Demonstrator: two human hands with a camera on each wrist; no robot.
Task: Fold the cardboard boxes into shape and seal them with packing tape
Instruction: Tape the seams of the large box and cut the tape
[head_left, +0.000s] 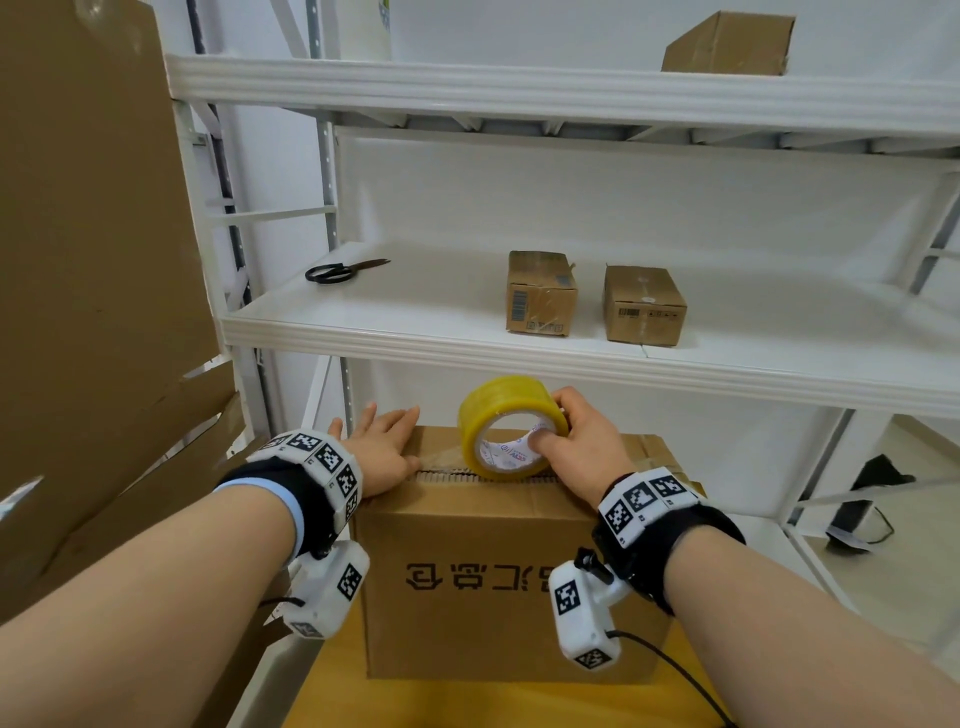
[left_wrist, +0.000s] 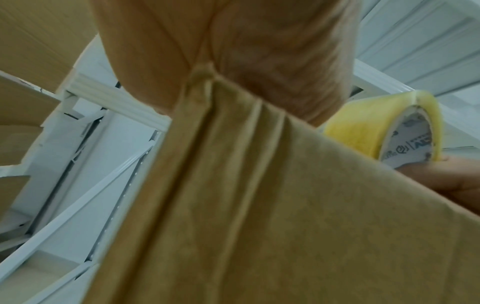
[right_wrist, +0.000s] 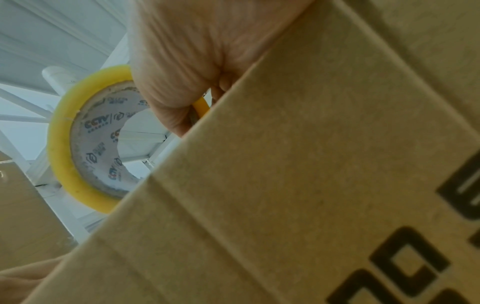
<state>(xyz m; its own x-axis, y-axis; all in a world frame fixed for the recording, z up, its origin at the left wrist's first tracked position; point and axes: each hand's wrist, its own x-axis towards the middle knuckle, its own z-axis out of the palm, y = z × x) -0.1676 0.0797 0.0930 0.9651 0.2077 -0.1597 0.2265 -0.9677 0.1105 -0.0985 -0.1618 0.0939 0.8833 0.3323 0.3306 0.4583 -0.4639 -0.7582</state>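
A brown cardboard box (head_left: 498, 592) with black printed characters stands in front of me on a yellow surface, its top flaps folded down. My left hand (head_left: 382, 449) lies flat on the left part of the top, fingers straight, pressing a strip of clear tape near the seam. My right hand (head_left: 576, 441) grips a yellow roll of packing tape (head_left: 506, 423) standing on edge on the box top, thumb inside the core. The right wrist view shows the tape roll (right_wrist: 78, 144) above the box edge (right_wrist: 285, 185). In the left wrist view the box (left_wrist: 259, 205) fills the frame, the tape roll (left_wrist: 376, 127) at right.
White metal shelving (head_left: 519, 338) rises right behind the box. On its middle shelf lie black scissors (head_left: 343, 270) and two small sealed boxes (head_left: 540, 291) (head_left: 644, 304). Another box (head_left: 727, 44) sits on the top shelf. Large flat cardboard sheets (head_left: 88, 260) lean at left.
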